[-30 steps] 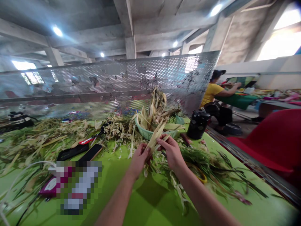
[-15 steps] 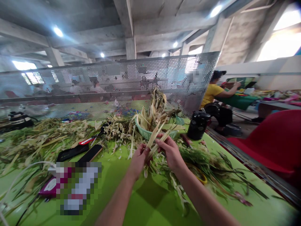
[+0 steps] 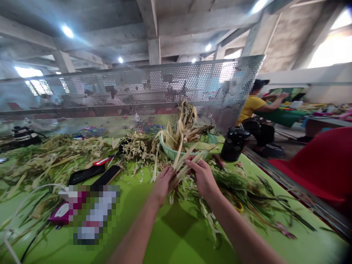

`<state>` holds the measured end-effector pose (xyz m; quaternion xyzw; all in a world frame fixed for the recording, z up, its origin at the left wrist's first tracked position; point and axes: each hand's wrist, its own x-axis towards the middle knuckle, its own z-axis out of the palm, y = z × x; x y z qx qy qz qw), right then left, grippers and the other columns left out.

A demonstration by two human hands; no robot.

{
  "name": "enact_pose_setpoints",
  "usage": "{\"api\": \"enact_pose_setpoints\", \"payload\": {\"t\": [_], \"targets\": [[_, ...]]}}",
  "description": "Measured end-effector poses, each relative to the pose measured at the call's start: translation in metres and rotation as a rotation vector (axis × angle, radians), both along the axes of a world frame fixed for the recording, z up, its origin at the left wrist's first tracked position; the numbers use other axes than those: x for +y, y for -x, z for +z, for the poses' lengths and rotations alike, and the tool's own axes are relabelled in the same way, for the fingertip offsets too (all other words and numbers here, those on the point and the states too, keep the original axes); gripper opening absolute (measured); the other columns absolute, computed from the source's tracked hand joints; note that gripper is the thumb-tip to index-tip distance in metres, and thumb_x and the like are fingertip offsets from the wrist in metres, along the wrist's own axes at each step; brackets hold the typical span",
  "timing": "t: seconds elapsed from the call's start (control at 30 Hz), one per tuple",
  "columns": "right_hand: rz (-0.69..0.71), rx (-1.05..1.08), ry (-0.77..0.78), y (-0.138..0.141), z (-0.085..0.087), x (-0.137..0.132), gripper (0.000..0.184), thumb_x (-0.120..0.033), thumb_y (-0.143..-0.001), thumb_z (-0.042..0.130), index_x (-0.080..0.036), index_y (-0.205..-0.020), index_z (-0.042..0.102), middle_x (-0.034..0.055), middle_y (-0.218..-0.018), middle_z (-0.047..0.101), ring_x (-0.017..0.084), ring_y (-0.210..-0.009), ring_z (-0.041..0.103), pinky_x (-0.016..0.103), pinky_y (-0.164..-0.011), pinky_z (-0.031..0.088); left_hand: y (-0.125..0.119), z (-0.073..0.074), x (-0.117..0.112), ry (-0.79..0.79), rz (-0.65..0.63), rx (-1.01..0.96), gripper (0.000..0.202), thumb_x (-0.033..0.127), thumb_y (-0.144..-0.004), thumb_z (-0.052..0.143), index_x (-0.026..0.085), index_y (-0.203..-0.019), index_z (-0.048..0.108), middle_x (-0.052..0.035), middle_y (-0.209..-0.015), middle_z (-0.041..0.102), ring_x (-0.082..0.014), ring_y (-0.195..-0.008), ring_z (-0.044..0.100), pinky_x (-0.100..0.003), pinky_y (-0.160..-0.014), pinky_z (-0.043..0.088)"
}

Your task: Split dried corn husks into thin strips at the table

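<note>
Above the green table (image 3: 176, 238), my left hand (image 3: 162, 183) and my right hand (image 3: 203, 178) both pinch a pale dried husk strip bundle (image 3: 184, 161). The strips fan up and to the right from between my fingers. The left fingers are closed round the bundle's lower end; the right thumb and fingers pinch one strip near its middle. Just behind my hands stands a light green basket (image 3: 168, 151) heaped with dried husks (image 3: 183, 124).
Loose husks and green leaves (image 3: 49, 157) cover the table's left and right. Red-handled scissors (image 3: 106, 160), two dark flat cases (image 3: 95, 175) and a black container (image 3: 233, 143) lie nearby. A perforated metal screen (image 3: 132, 95) stands behind. A person in yellow (image 3: 251, 106) works at right; a red chair (image 3: 321, 161).
The husk has been split into several thinner strips that now spread apart. My hands have stayed in almost the same place, and the view has tilted slightly.
</note>
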<state>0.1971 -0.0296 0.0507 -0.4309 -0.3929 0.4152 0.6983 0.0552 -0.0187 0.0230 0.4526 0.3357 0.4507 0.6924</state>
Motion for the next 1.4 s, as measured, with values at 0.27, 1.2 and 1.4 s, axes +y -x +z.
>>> {"api": "enact_pose_setpoints", "payload": {"t": [0.27, 1.2, 1.4], "targets": [[0.103, -0.032, -0.011, 0.002, 0.001, -0.001, 0.026, -0.037, -0.068, 0.076, -0.019, -0.085, 0.067, -0.0021, -0.067, 0.057, 0.012, -0.059, 0.047, 0.025, -0.057, 0.039, -0.004, -0.01, 0.004, -0.088, -0.128, 0.028, 0.042, 0.058, -0.077, 0.06, 0.018, -0.092, 0.057, 0.0022, -0.06, 0.055, -0.0072, -0.049, 0.045, -0.019, -0.045, 0.028], [0.288, -0.394, -0.026, 0.019, 0.003, -0.011, 0.024, -0.04, -0.077, 0.07, -0.018, -0.086, 0.067, 0.0007, -0.07, 0.065, 0.016, -0.063, 0.059, 0.03, -0.061, 0.049, 0.039, 0.013, 0.019, -0.094, -0.28, 0.058, 0.042, 0.05, -0.079, 0.063, 0.016, -0.105, 0.067, -0.009, -0.096, 0.07, -0.0188, -0.087, 0.065, -0.035, -0.086, 0.047], [0.166, -0.391, -0.024, 0.019, 0.003, -0.012, 0.028, -0.041, -0.076, 0.071, -0.017, -0.089, 0.064, -0.0005, -0.067, 0.059, 0.012, -0.056, 0.051, 0.026, -0.053, 0.043, 0.029, 0.007, 0.013, -0.142, -0.506, 0.056, 0.043, 0.042, -0.076, 0.07, 0.016, -0.109, 0.062, -0.0058, -0.078, 0.068, -0.0162, -0.072, 0.066, -0.033, -0.075, 0.051]]}}
